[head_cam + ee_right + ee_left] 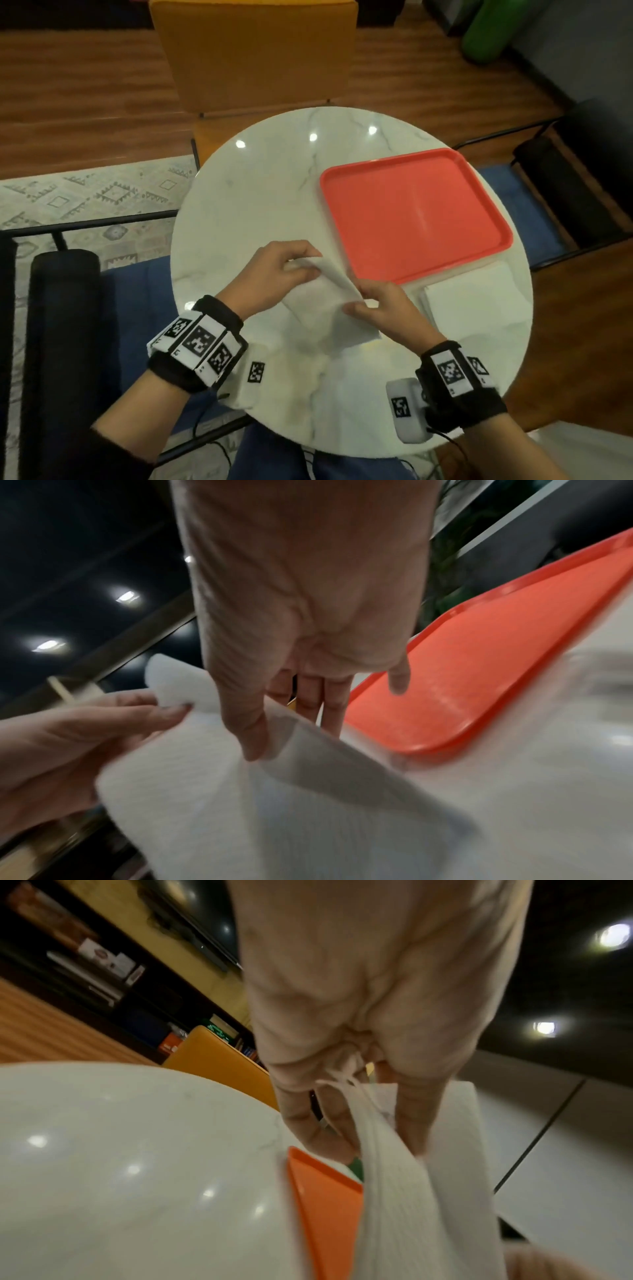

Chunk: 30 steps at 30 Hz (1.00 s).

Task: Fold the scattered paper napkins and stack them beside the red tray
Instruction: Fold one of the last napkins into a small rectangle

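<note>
**Both hands on one napkin, near edge of the tray**

Both hands are working the same white paper napkin (pixel 329 308) over the round marble table (pixel 239 212). Her or his left hand (pixel 274 274) has its fingers curled round the far corner of the sheet, pinching it between thumb and fingertips and lifting it off the tabletop; the left wrist view shows the paper bunched into the palm and hanging down in a long fold. Right hand (pixel 380 308) sits just right of the lifted flap, thumb on one side of the paper and fingers on the other, nipping the edge, as the right wrist view shows. The napkin's near part lies flat on the marble between the two wrists, while its far part rises in a slanted flap between the hands.

Just beyond the hands, on the right half of the table, lies the red tray (pixel 418 212), its near left corner close to the lifted flap. Beside the tray's near edge, to the right of the right hand, sits a stack of folded napkins (pixel 479 301), close to the table's rim.

Black bands with printed square markers wrap both wrists. An orange chair (pixel 253 51) stands past the far side of the table, on a wooden floor, and a patterned rug (pixel 85 195) lies to the left.
</note>
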Each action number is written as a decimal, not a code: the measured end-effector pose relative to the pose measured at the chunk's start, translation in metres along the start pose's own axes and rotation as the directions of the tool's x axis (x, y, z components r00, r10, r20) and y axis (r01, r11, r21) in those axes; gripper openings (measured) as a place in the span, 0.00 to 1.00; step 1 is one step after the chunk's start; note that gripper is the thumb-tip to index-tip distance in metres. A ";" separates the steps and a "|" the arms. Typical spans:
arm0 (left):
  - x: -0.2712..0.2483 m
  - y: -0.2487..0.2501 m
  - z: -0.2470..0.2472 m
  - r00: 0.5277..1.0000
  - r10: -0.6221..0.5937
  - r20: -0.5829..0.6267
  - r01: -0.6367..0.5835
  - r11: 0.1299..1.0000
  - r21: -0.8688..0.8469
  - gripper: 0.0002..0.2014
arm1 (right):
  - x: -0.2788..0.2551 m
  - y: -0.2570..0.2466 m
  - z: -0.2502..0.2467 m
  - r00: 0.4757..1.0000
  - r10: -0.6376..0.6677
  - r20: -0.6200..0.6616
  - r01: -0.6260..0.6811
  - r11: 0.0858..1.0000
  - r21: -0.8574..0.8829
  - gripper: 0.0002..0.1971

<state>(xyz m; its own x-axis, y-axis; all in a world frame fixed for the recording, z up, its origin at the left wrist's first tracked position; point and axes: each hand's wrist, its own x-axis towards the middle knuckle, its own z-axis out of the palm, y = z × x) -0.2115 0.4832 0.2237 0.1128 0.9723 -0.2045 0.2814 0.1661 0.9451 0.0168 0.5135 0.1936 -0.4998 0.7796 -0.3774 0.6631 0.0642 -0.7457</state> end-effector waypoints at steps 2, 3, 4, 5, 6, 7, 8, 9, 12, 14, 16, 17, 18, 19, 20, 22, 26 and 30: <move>0.006 0.016 0.010 0.997 -0.010 -0.072 0.003 0.996 -0.092 0.02 | -0.019 0.015 -0.025 0.994 0.071 -0.085 -0.062 0.992 0.107 0.05; 0.008 0.021 0.017 0.995 -0.028 -0.091 0.017 0.992 -0.123 0.01 | -0.030 0.022 -0.040 0.981 0.126 -0.150 -0.101 0.981 0.164 0.05; 0.011 0.024 0.026 0.994 -0.049 -0.093 0.034 0.988 -0.153 0.01 | -0.042 0.031 -0.055 0.959 0.184 -0.216 -0.130 0.961 0.242 0.05; 0.014 0.026 0.037 0.995 -0.071 -0.076 0.057 0.985 -0.166 0.02 | -0.053 0.039 -0.070 0.934 0.232 -0.272 -0.138 0.936 0.322 0.05; 0.018 0.027 0.050 0.995 -0.092 -0.047 0.084 0.984 -0.156 0.04 | -0.064 0.050 -0.085 0.907 0.274 -0.321 -0.137 0.911 0.389 0.05; 0.022 0.028 0.066 0.993 -0.117 -0.009 0.115 0.985 -0.132 0.09 | -0.074 0.060 -0.100 0.882 0.305 -0.360 -0.127 0.888 0.442 0.06; 0.026 0.028 0.085 0.989 -0.148 0.032 0.150 0.982 -0.113 0.12 | -0.081 0.072 -0.114 0.859 0.335 -0.388 -0.122 0.869 0.479 0.07; 0.031 0.029 0.104 0.982 -0.177 0.066 0.183 0.979 -0.092 0.12 | -0.086 0.085 -0.127 0.839 0.359 -0.410 -0.122 0.858 0.499 0.07; 0.047 0.031 0.168 0.964 -0.231 0.129 0.239 0.969 -0.055 0.04 | -0.088 0.131 -0.163 0.777 0.435 -0.454 -0.193 0.852 0.486 0.06; 0.060 0.031 0.207 0.955 -0.270 0.120 0.280 0.957 -0.076 0.06 | -0.079 0.166 -0.184 0.767 0.455 -0.452 -0.250 0.861 0.443 0.06; 0.075 0.030 0.241 0.945 -0.322 0.060 0.327 0.942 -0.081 0.09 | -0.066 0.194 -0.201 0.768 0.449 -0.457 -0.284 0.878 0.385 0.07; 0.081 0.029 0.255 0.936 -0.353 0.017 0.353 0.932 -0.083 0.10 | -0.058 0.205 -0.208 0.769 0.443 -0.460 -0.296 0.886 0.358 0.08; 0.087 0.028 0.267 0.925 -0.378 -0.030 0.375 0.923 -0.090 0.11 | -0.051 0.211 -0.214 0.771 0.438 -0.463 -0.313 0.893 0.324 0.10; 0.094 0.024 0.277 0.913 -0.401 -0.077 0.395 0.915 -0.090 0.12 | -0.043 0.215 -0.220 0.781 0.429 -0.455 -0.331 0.901 0.281 0.13; 0.099 0.021 0.285 0.899 -0.420 -0.123 0.414 0.907 -0.075 0.14 | -0.035 0.219 -0.224 0.796 0.417 -0.439 -0.352 0.909 0.223 0.16; 0.105 0.011 0.296 0.873 -0.444 -0.202 0.458 0.889 0.021 0.16 | -0.022 0.225 -0.229 0.822 0.413 -0.392 -0.409 0.907 0.100 0.21; 0.099 0.005 0.306 0.829 -0.468 -0.307 0.545 0.801 0.248 0.21 | -0.011 0.236 -0.220 0.780 0.574 -0.250 -0.612 0.783 -0.108 0.39; 0.100 0.020 0.307 0.852 -0.336 -0.402 0.502 0.741 0.446 0.27 | -0.016 0.235 -0.205 0.772 0.585 -0.248 -0.630 0.758 -0.171 0.41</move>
<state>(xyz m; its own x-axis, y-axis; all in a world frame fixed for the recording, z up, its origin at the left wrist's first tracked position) 0.0982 0.5337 0.1435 -0.3815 0.8385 -0.3890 0.6901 0.5384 0.4837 0.2947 0.6443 0.1369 0.1405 0.7937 -0.5918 0.9124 -0.3359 -0.2339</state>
